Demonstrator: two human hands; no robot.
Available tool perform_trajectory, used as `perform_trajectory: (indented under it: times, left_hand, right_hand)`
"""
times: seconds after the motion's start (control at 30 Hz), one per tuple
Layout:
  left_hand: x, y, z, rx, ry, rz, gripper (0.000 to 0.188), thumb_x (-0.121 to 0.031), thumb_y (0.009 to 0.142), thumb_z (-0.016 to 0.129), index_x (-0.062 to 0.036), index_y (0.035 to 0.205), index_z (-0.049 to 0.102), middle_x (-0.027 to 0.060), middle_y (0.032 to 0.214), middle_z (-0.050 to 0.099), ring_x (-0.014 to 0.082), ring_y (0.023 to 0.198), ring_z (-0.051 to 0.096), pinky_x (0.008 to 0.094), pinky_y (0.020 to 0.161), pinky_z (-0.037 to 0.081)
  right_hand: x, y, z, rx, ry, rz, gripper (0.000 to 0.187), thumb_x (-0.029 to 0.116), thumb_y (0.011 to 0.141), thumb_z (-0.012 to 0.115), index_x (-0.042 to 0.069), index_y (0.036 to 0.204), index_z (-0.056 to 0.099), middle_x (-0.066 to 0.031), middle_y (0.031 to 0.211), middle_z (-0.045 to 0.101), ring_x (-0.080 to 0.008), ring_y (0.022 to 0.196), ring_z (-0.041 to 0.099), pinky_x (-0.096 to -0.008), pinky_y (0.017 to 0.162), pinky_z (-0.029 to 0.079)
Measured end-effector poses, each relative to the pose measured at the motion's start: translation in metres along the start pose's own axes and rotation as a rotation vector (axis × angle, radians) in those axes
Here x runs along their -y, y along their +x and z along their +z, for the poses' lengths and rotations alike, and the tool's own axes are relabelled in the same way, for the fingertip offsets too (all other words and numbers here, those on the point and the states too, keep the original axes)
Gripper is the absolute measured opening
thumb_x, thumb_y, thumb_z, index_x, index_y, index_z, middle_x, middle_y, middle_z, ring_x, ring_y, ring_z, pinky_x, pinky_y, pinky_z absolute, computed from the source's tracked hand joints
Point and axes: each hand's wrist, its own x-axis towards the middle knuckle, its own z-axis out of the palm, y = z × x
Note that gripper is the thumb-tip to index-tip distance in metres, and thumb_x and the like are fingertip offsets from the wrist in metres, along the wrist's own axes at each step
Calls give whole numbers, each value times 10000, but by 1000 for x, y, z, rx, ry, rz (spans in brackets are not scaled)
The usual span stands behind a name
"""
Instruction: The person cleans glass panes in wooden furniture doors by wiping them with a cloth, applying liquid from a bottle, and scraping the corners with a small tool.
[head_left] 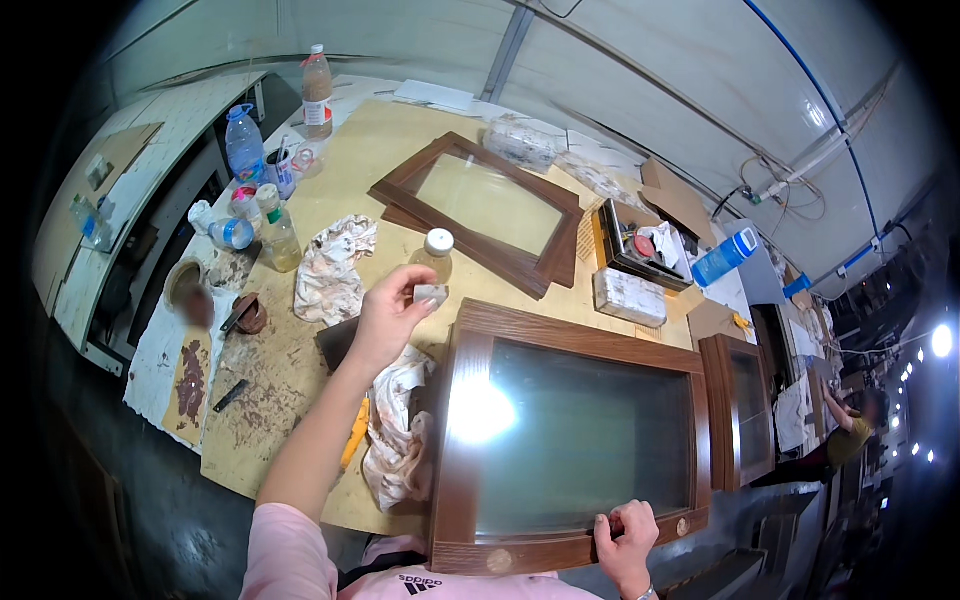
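My left hand [385, 312] is raised over the table, pinching a small pale grey folded piece [431, 294], perhaps paper or cloth. Just behind it stands a small bottle with a white cap [439, 243]. A brown wood-framed glass panel [580, 345] lies flat before me, with a bright lamp reflection on its glass. On its near rail my right hand [630, 540] rests with fingers curled in; what they hold, if anything, is hidden. A stained white rag [398, 430] lies against the panel's left side, beside a yellow-handled tool [355, 435].
More brown frames [470, 160] lie stacked farther back. Left are a stained cloth [335, 270], several bottles, including a tall one [317, 95], and a brown-smeared board [192, 385]. An open box [645, 240], wrapped block [629, 297] and blue bottle [725, 257] stand right. Another person [850, 440] works far right.
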Motion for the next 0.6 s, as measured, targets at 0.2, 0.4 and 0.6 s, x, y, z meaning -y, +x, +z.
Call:
perform_trajectory:
  times: [0.2, 0.4, 0.6]
  left_hand:
    - [-16, 16, 18, 122, 412, 316, 171, 39, 855, 660, 8, 1018, 701, 116, 1027, 687, 253, 962, 660, 354, 853, 533]
    - [-12, 33, 15, 173, 668, 376, 169, 34, 833, 664, -9, 991, 706, 106, 992, 658, 317, 1012, 606, 392, 891, 506]
    - [-10, 34, 15, 195, 654, 344, 115, 3, 854, 656, -19, 956, 704, 119, 973, 657, 316, 1005, 601, 407, 877, 508]
  right_hand:
    - [-2, 1, 0, 4, 2, 0, 248, 87, 711, 747, 91, 718, 499, -56, 635, 487, -270, 589, 470, -404, 538, 372]
    - [0, 2, 0, -1, 5, 1, 250, 89, 710, 748, 87, 717, 498, -57, 631, 486, -274, 586, 469, -407, 539, 374]
    - [0, 3, -1, 1, 5, -2, 253, 86, 713, 747, 85, 713, 495, -59, 632, 482, -279, 589, 467, -410, 540, 370]
